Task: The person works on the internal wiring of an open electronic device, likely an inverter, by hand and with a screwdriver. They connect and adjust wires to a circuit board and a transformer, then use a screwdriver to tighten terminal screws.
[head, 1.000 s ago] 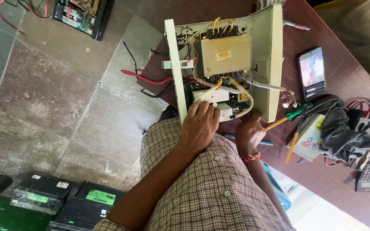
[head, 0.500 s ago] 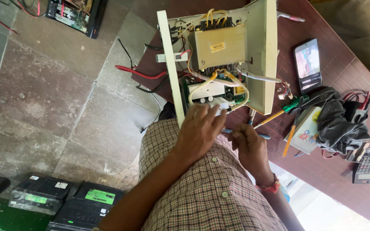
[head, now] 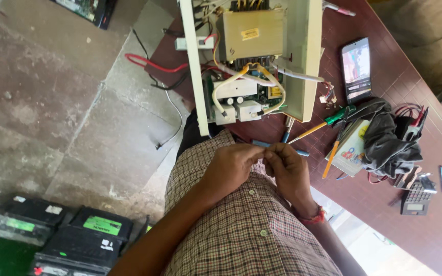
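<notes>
My left hand and my right hand meet in front of my checked shirt, fingertips pinched together on something too small to make out. A red thread band circles the right wrist. Just beyond the hands stands an opened cream metal case on the dark red table. Inside it are a boxy transformer, yellow wires and a green circuit board. A blue pen-like tool lies on the table right behind my fingers.
A green-handled screwdriver, an orange tool, a phone, a dark cloth over a small box, and a calculator-like device lie to the right. Red cable hangs to the stone floor. Black batteries sit bottom left.
Both hands have pulled back from the case's circuit board toward my chest and come together, fingertips now pinched. The view has moved in closer.
</notes>
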